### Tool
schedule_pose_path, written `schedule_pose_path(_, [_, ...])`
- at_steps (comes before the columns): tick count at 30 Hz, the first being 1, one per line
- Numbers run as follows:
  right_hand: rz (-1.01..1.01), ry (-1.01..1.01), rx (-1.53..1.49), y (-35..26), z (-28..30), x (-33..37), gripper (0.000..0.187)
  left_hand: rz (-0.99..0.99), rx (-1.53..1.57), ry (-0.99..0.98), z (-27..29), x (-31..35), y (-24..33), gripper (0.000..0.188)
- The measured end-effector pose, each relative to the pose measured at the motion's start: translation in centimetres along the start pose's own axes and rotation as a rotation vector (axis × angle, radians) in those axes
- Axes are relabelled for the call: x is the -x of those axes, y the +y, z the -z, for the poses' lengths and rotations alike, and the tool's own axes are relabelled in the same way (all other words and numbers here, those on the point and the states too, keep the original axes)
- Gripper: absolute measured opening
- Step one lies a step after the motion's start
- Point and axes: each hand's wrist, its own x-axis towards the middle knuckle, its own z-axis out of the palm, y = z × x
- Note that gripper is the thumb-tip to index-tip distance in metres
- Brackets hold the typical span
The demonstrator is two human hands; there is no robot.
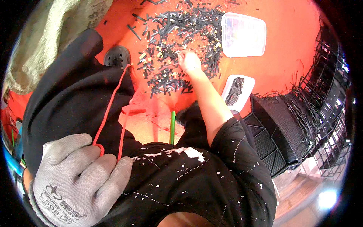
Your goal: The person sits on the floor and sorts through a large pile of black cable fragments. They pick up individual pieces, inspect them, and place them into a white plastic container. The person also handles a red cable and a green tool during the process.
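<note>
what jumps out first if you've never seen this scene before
The bright orange surface fills the upper half, with a heap of small dark strips scattered across its middle, and the bare right hand reaches into that heap. At lower left, close to the camera, the left hand in a grey work glove holds a loop of red cord. Two shallow white trays lie to the right of the heap.

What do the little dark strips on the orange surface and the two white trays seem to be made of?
The dark strips look like cut plastic or rubber: flat, matte grey-black, stiff-edged. I cannot tell which. The white trays seem thin moulded plastic, smooth and slightly glossy, with rounded corners.
</note>
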Motion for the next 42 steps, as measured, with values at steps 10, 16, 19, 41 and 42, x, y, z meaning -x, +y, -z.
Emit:
schedule_pose_path(10, [-0.197, 0.231, -0.130, 4.8, 3.1, -2.8, 0.017, -0.016, -0.025, 0.007, 0.0, -0.4, 1.0, 0.041])
schedule_pose_path(16, [-0.149, 0.138, -0.096, 5.3, 0.2, -1.6, 0.023, -0.043, -0.007, 0.007, -0.7, -1.1, 0.5, 0.043])
schedule_pose_path(19, [-0.143, 0.009, -0.051, 4.1, 0.5, 0.0, 0.023, -0.041, -0.004, -0.010, -0.6, -1.4, 0.5, 0.043])
schedule_pose_path(41, [-0.159, 0.170, -0.161, 6.5, 2.5, -1.9, 0.022, 0.002, 0.004, 0.006, -0.4, -0.6, 0.5, 0.041])
schedule_pose_path(42, [-0.171, 0.203, -0.232, 7.6, 2.3, -2.2, 0.022, 0.004, 0.002, 0.009, -0.3, -0.5, 0.6, 0.040])
